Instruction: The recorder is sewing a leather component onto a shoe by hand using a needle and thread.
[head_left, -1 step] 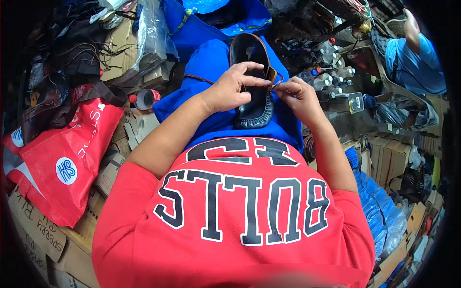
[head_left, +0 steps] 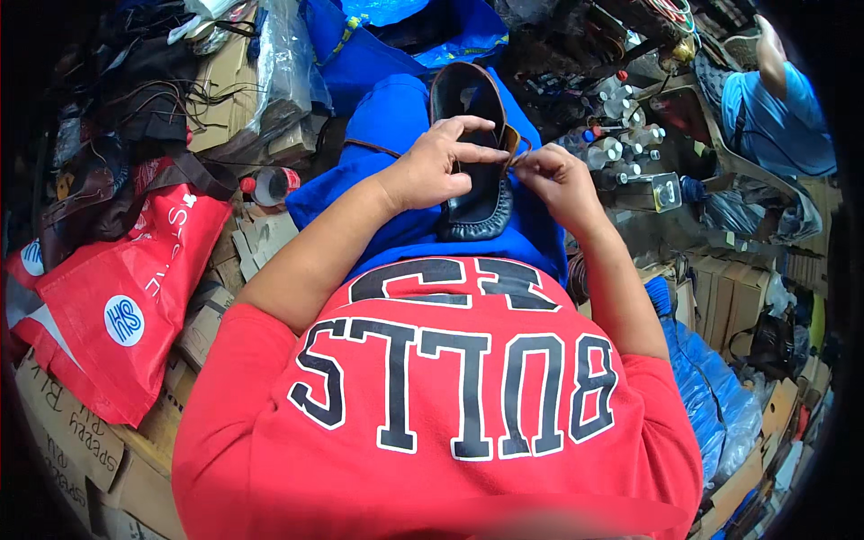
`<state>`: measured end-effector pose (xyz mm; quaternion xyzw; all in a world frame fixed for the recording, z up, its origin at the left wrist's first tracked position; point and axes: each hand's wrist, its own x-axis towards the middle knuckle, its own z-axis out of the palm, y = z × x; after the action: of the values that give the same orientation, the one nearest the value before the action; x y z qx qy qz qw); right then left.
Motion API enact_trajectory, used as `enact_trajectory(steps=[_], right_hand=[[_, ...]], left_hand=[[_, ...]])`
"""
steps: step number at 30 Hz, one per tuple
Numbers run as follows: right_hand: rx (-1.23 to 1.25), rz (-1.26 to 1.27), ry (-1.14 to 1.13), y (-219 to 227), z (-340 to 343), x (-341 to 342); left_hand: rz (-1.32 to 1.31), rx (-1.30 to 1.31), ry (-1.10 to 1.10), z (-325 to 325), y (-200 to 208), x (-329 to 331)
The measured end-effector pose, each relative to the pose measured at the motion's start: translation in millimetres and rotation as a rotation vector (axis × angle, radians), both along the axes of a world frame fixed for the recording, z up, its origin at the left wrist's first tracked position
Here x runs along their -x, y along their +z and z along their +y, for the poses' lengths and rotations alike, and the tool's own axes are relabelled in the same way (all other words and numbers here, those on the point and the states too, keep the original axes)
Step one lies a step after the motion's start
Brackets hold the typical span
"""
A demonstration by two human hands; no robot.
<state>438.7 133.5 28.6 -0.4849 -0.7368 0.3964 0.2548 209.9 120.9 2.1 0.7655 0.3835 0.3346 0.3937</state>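
Note:
A black moccasin shoe (head_left: pixel 477 216) lies on my blue-covered lap, its gathered, stitched toe toward me and its brown-edged opening facing up. Across that opening reaches my left hand (head_left: pixel 434 164), its index and middle fingers stretched to the shoe's right edge and its thumb apart over the vamp; it steadies the shoe. At the same edge my right hand (head_left: pixel 560 180) pinches a thin brown lace (head_left: pixel 525 146) beside a small tan patch. Both hands' fingertips nearly meet there. Another strip of brown cord (head_left: pixel 371 147) shows left of my left wrist.
A red bag (head_left: pixel 166 270) lies at left near a plastic bottle (head_left: pixel 273 185) and flattened cardboard (head_left: pixel 76 423). Ahead is a blue bag (head_left: pixel 360 67). Several bottles (head_left: pixel 621 144) and a metal tin (head_left: pixel 654 192) stand at right; beyond them is a person in blue (head_left: pixel 778 121).
My right hand's fingers have shifted very slightly at the lace. My left hand and the shoe look unmoved.

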Motion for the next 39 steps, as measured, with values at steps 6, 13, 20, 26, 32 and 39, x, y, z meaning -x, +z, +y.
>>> enact_trajectory(steps=[6,13,20,26,32,39], right_hand=[[0.359,0.304,-0.035,-20.5,4.4,2.2],[-0.309,-0.144,0.116,19.3,-0.6,24.5],[-0.182,-0.211,0.048,20.8,9.5,20.9],[-0.221,-0.195,0.096,21.4,6.5,24.7],[-0.360,-0.268,0.168,20.4,5.9,26.2],[-0.083,-0.209,0.087,19.8,10.3,14.4]], left_hand=[[0.036,-0.107,0.125,1.7,-7.0,-5.8],[0.116,-0.297,0.224,6.7,-7.6,-16.1],[0.312,-0.546,0.221,2.7,10.8,-5.2],[0.603,-0.670,0.188,-11.4,38.4,6.7],[0.878,-0.627,0.130,-15.5,64.2,37.6],[1.089,-0.656,0.677,-10.4,102.1,223.2]])
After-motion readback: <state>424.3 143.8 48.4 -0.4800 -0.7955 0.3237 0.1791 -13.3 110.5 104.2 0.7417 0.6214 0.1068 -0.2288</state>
